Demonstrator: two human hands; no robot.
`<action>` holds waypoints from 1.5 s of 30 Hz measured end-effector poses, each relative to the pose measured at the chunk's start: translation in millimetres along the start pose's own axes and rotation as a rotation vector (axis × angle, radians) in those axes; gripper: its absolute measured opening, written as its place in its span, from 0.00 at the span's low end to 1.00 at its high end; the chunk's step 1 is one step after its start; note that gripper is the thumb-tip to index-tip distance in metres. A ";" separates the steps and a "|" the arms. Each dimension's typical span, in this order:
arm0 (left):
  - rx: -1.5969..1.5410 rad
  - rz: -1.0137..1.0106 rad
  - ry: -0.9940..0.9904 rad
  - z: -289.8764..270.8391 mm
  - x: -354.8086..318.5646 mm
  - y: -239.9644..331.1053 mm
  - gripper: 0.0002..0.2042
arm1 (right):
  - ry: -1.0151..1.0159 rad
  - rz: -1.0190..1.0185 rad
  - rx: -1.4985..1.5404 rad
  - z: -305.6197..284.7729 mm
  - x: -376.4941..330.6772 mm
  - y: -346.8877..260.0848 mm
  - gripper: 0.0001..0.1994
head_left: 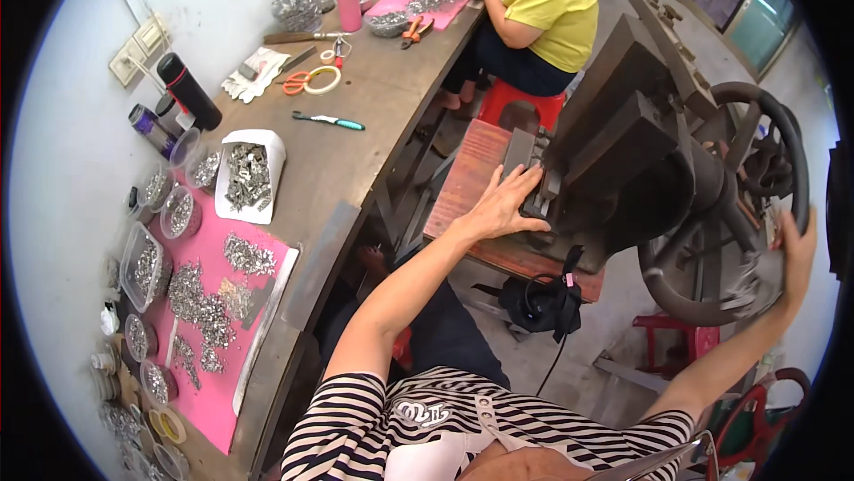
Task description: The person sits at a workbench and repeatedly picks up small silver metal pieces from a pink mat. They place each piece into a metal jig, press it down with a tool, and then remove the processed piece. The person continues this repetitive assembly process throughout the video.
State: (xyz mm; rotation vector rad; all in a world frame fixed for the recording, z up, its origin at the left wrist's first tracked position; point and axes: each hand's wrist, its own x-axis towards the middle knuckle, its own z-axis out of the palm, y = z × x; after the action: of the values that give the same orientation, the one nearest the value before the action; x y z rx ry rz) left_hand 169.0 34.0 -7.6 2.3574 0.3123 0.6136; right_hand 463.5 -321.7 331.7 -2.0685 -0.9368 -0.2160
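Note:
My left hand (503, 208) lies with its fingers spread at the base of a dark metal hand press (623, 156). Its fingertips touch small metal blocks (550, 185) under the press; any small piece there is hidden. On the right, my right hand (794, 254) is closed round the rim of the press's large black handwheel (787, 121). Grey cloth (754, 283) is wrapped on the rim beside that hand. The press stands on a reddish wooden board (463, 174).
A workbench (391, 89) on the left bears a pink sheet (209, 401) with small metal parts, a white tray (276, 161) of parts, a toothbrush (329, 121) and orange scissors (295, 82). At the far end, a person in yellow (556, 14) sits on a red stool (534, 112).

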 end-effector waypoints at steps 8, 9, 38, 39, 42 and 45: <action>0.010 0.007 -0.006 1.6 -1.4 1.9 0.56 | 0.166 -0.032 0.245 -0.5 -5.1 19.8 0.24; 0.014 -0.005 -0.005 0.9 -5.3 0.5 0.56 | 0.277 -0.132 0.173 25.0 -48.7 26.0 0.26; -0.313 -0.011 -0.039 -34.4 59.3 -42.8 0.32 | 0.022 -0.336 -0.138 -1.8 75.2 -11.1 0.23; -0.277 0.006 -0.075 -43.4 54.4 -38.7 0.33 | 0.025 -0.330 -0.141 -4.3 73.1 -10.5 0.23; -0.115 0.035 0.031 -46.3 41.7 -41.6 0.32 | 0.068 -0.369 -0.161 3.5 71.5 -11.5 0.23; 0.013 0.106 0.024 -38.3 33.3 -26.3 0.23 | 0.060 -0.375 -0.222 1.4 77.8 -0.9 0.22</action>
State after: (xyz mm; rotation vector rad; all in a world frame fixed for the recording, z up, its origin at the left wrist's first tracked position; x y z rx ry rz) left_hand 176.8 87.2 11.9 2.3921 0.2030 0.6928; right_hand 517.5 -278.1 366.7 -2.0540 -1.3079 -0.5993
